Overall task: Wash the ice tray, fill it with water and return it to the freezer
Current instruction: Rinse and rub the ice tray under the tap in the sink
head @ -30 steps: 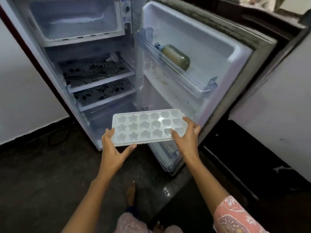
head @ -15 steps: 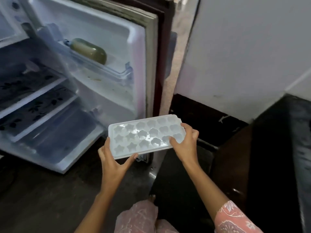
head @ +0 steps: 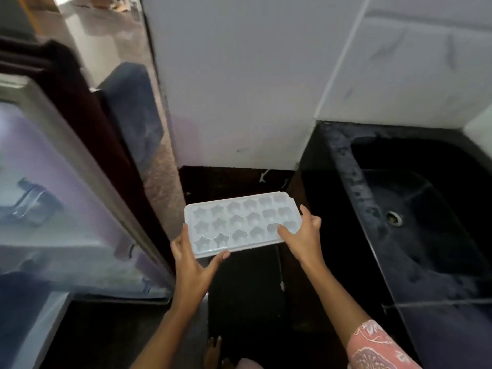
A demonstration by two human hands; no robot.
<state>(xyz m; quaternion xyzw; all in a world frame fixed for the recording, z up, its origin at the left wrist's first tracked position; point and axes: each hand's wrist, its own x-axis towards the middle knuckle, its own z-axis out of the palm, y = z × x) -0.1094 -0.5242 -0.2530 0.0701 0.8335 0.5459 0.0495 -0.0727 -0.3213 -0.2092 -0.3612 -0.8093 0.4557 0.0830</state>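
Note:
The white ice tray [head: 239, 222], with star and heart shaped cells that look empty, is held level in front of me above the dark floor. My left hand [head: 193, 259] grips its near left corner, thumb along the front edge. My right hand [head: 302, 235] grips its right end, thumb over the cells. The open fridge door [head: 66, 195] stands at the left, blurred. A black stone sink [head: 415, 222] with a metal drain [head: 394, 217] lies to the right of the tray.
A white tiled wall [head: 239, 89] rises straight ahead above a dark skirting. The sink's speckled black rim [head: 354, 182] runs between tray and basin. My bare foot [head: 213, 350] shows on the dark floor below.
The view has swung right from the fridge interior toward the sink. The tray, held in both hands the same way, has travelled away from the fridge; the sink has come into view.

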